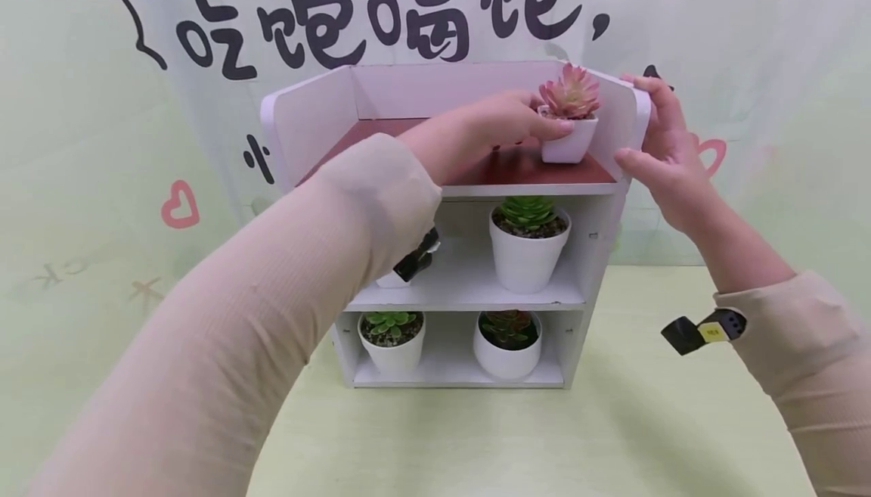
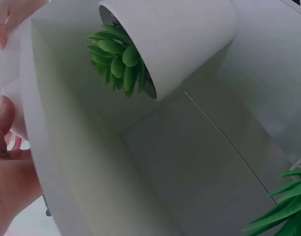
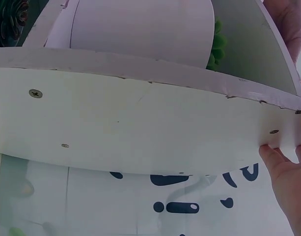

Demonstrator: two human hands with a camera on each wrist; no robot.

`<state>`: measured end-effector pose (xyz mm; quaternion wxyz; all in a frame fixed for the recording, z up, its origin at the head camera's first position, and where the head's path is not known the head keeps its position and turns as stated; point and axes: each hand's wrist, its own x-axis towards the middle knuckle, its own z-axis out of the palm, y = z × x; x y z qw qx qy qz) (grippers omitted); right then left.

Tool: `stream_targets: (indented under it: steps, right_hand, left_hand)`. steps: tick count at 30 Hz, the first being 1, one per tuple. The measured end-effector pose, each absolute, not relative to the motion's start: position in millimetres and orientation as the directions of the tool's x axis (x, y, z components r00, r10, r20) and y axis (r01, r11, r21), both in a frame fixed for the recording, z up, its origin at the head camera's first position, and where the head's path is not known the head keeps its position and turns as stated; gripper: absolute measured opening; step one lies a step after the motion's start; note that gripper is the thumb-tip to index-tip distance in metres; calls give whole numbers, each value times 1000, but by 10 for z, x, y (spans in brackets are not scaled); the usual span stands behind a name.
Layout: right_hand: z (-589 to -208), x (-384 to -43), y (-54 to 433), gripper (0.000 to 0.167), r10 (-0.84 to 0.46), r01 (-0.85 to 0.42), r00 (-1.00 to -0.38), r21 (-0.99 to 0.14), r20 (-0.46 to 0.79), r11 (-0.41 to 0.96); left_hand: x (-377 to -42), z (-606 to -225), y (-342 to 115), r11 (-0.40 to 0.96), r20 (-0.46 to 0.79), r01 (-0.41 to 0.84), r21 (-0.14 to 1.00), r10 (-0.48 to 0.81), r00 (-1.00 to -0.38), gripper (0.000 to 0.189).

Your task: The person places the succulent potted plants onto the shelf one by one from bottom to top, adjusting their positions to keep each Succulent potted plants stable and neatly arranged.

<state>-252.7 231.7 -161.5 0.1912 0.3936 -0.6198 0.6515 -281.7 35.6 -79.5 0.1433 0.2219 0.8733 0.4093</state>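
A pink succulent in a square white pot point(image 1: 568, 141) stands at the right end of the small shelf's red-brown top board point(image 1: 381, 130). My left hand point(image 1: 520, 119) reaches across and grips this pot, thumb on its front and fingers behind. Whether the pot's base touches the board, I cannot tell. My right hand point(image 1: 670, 156) holds the right side panel point(image 1: 633, 115) of the white shelf, its thumb at the front edge. In the right wrist view, fingertips of the right hand point(image 3: 290, 182) press against the panel's outer face.
Green succulents in white pots stand below: a tapered pot point(image 1: 531, 259) on the middle level, partly hidden beside my sleeve another pot point(image 1: 393, 280), and on the bottom a left pot point(image 1: 395, 353) and a round pot point(image 1: 506, 357). A printed curtain point(image 1: 748, 43) hangs behind.
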Motion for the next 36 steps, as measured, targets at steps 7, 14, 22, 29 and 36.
stream_targets:
  steps: [7,14,22,29,36]
  right_hand:
    - [-1598,-2539,2305,53,-238,-742,-613,-653,753,-156]
    - [-1598,-2537,2311,53,-236,-741,-616,-655,751,-151]
    - [-1604,-2536,2311,53,-242,-737,-620,-660,746,-146]
    - [-1614,-2546,2324,53,-241,-736,-620,-660,746,-151]
    - [-1609,-2555,2323,52,-233,-742,-616,-654,753,-149]
  left_hand:
    - [-2823,-798,320,616,-71,297,729,500,-863,53]
    - [-2823,-826,353,604,-89,260,754,486,-870,55]
    - [-2815,-847,364,578,-70,246,778,469,-881,49]
    - [-2808,-860,369,562,-54,246,790,463,-885,45]
    - [-2798,-865,379,547,-54,229,805,452,-890,43]
